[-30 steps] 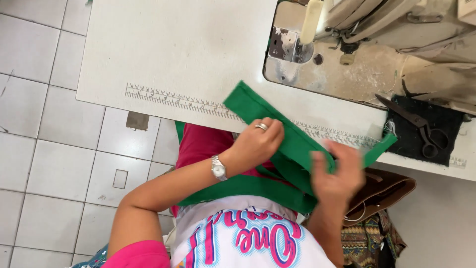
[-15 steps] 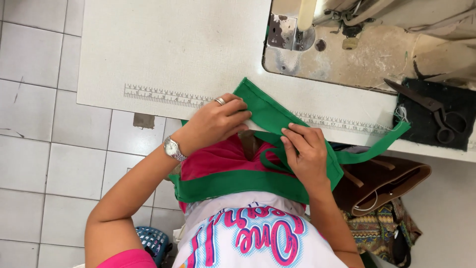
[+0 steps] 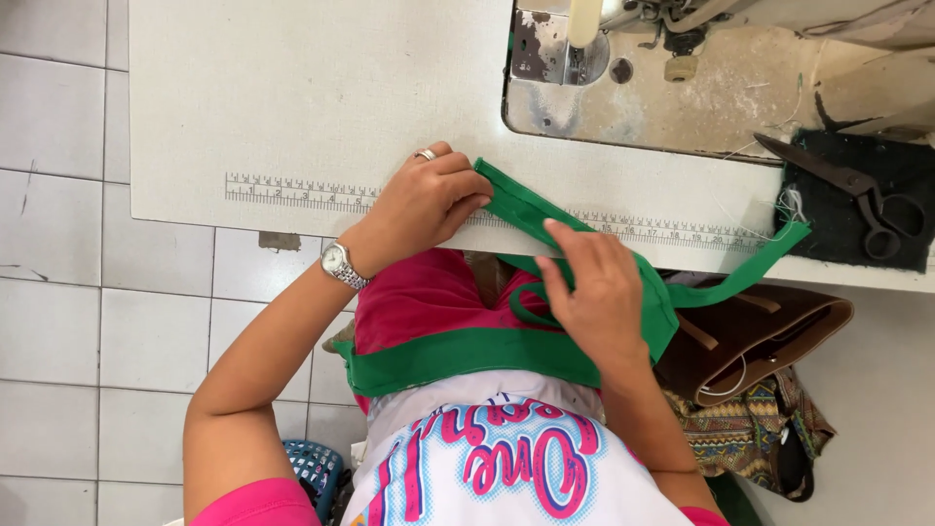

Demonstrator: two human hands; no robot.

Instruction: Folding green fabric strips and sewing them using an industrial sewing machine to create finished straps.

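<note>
The left hand (image 3: 424, 205) is curled, its fingertips (image 3: 477, 190) pressed down on the upper end of a green cloth strip (image 3: 526, 216) at the front edge of the worktop (image 3: 321, 97). A ring is worn on one finger and a wristwatch (image 3: 338, 263) on the wrist. The right hand (image 3: 594, 287) is laid flat, fingers extended and held close together, on top of the folded green cloth just below the worktop edge; whether the thumb grips the cloth from beneath cannot be told. The cloth is spanned between the two hands, runs slantwise over the printed ruler (image 3: 292, 192) along the worktop edge, and hangs down over the lap, where a wide green band (image 3: 458, 353) lies across red cloth (image 3: 429, 297). A narrower green strap (image 3: 750, 268) is extended to the right, up onto the worktop edge.

Further out, a sewing machine (image 3: 623, 39) is set into the worktop at the upper right. Black scissors (image 3: 857, 190) are placed on a dark pad (image 3: 906, 166) at the right end. A brown bag (image 3: 769, 336) stands open beside the right arm, with a white cable seen inside. A blue basket (image 3: 312, 468) is placed on the tiled floor (image 3: 58, 292); its contents are hidden.
</note>
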